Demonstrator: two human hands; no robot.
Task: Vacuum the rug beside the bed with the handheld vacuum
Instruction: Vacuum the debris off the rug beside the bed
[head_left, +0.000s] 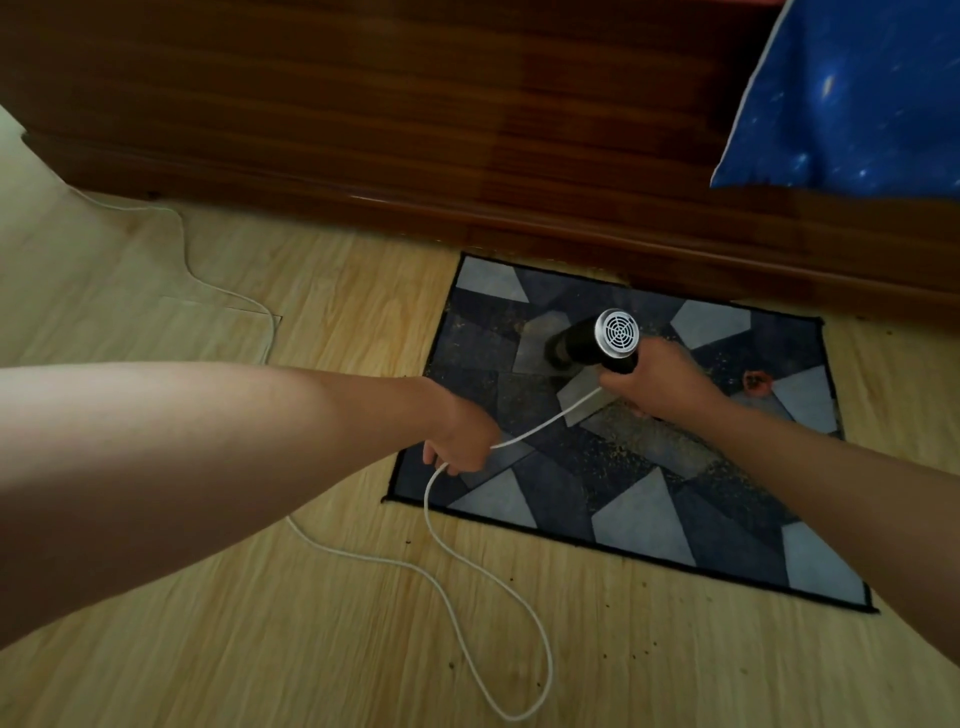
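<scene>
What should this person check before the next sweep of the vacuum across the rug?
1. Grip: fingers of the right hand curl round the handheld vacuum handle: ok.
2. Nozzle points down at the rug: ok.
3. Cord held clear of the nozzle by the left hand: ok.
4. Rug clean: specks lie mid-rug: not ok.
5. Small reddish object on the rug beside the right hand, safe to suck up: cannot tell.
6. Motor running: cannot tell.
</scene>
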